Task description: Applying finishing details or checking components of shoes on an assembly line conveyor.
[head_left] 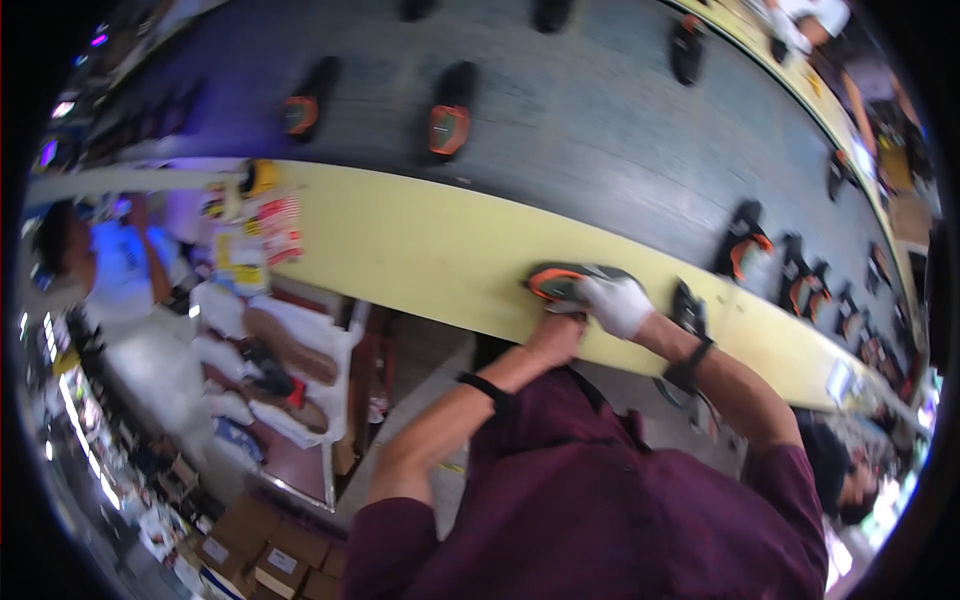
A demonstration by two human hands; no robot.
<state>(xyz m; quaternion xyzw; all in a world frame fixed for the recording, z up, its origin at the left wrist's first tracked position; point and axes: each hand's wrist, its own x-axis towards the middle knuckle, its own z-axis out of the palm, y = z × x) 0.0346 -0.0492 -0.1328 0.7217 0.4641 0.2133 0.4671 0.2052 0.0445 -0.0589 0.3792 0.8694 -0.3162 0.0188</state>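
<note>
While both grip shoe (563,281) — left hand (556,338) bare, right hand (617,305) gloved

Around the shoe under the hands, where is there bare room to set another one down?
The yellow ledge is bare left of the held shoe, up to the papers. The grey belt is open mid-span. Far right is crowded with shoes.
</note>
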